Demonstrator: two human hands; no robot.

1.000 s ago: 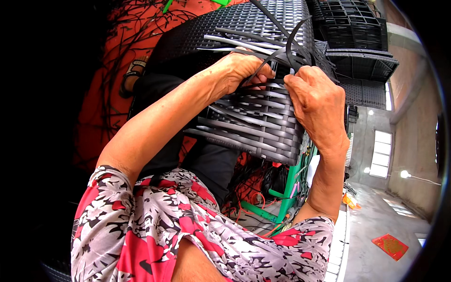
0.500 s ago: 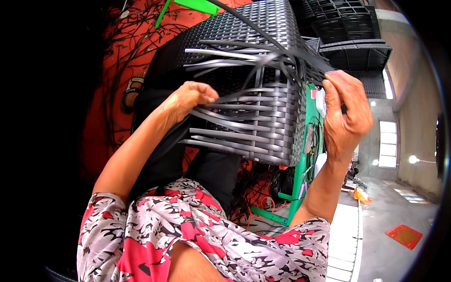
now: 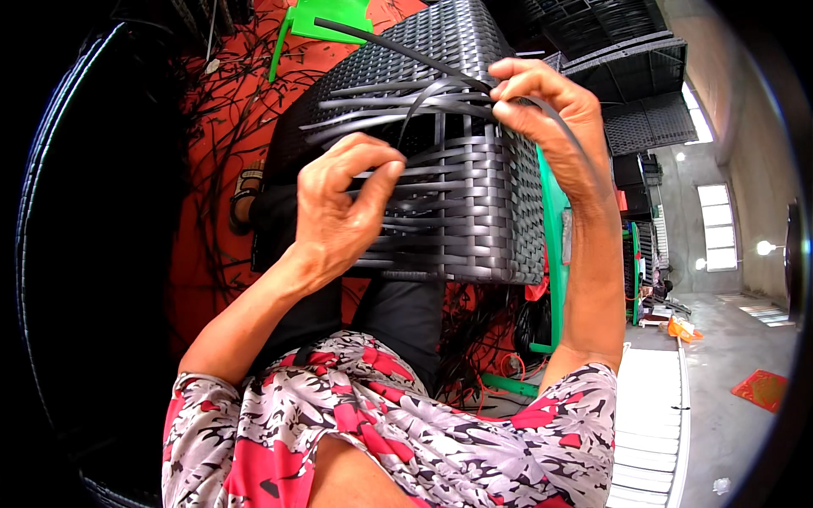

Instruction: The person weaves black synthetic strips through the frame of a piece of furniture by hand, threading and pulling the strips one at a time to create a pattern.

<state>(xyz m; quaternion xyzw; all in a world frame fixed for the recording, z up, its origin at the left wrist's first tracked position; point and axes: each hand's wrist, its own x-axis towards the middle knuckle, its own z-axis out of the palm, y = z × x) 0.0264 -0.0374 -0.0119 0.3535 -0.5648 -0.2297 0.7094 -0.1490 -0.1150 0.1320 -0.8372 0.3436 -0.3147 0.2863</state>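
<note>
A black woven wicker panel of flat plastic strips leans over my lap, with loose strip ends sticking out to its left. My left hand is closed in front of these ends. Its thumb and forefinger pinch a thin black strip, which arcs up toward the panel's corner. At that corner my right hand is closed on a flat black plastic strip. One length of it runs to the upper left; another loops back over the palm and wrist. The fingers hide where the strips cross.
Under the panel's right side stands a green frame. A green plastic stool is on the red floor covering, among scattered black strip scraps. More dark woven pieces are stacked at the upper right. An orange-red mat lies farther right.
My right hand has moved left, in against the panel's corner, drawing the strip's slack back over its wrist. The left hand has turned and come slightly right. The view has shifted a little.
</note>
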